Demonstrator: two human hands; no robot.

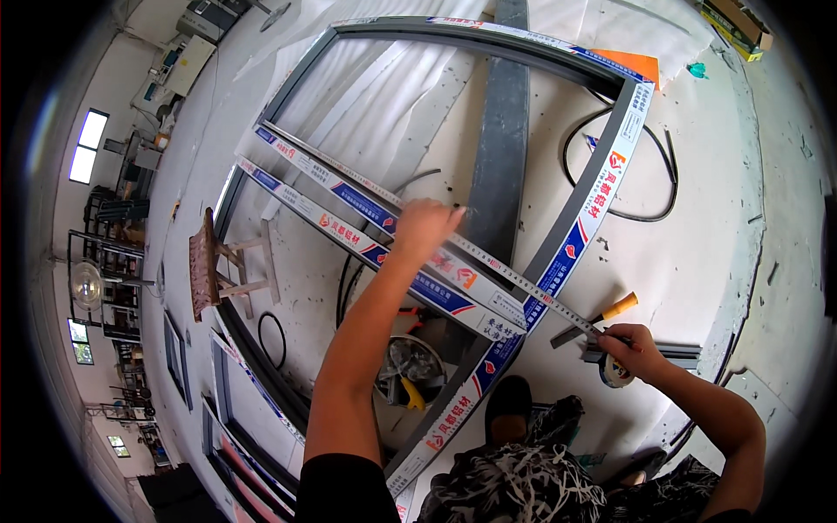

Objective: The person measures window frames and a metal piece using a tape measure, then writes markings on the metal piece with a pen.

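Observation:
A tape measure's blade [558, 307] runs diagonally along the rail of a grey window frame [602, 196] wrapped in printed blue-and-white film. My left hand [425, 228] is closed at the blade midway along the rail, its thumb sticking out to the right. My right hand [629, 347] grips the blade's near end, just beyond the frame's corner, with a thin red stick-like thing at its fingers. Under that hand shows a round whitish object [615, 373]; whether it is the tape's case I cannot tell. A second framed section [445, 427] lies alongside, nearer to me.
Beside my right hand lie a yellow-handled tool [617, 307] and grey metal profiles [676, 353]. A bucket [384, 381] with tools stands inside the nearer section. A wooden stool [206, 270] is at left. Black cable [674, 174] loops across the floor; more frames [228, 383] lie lower left.

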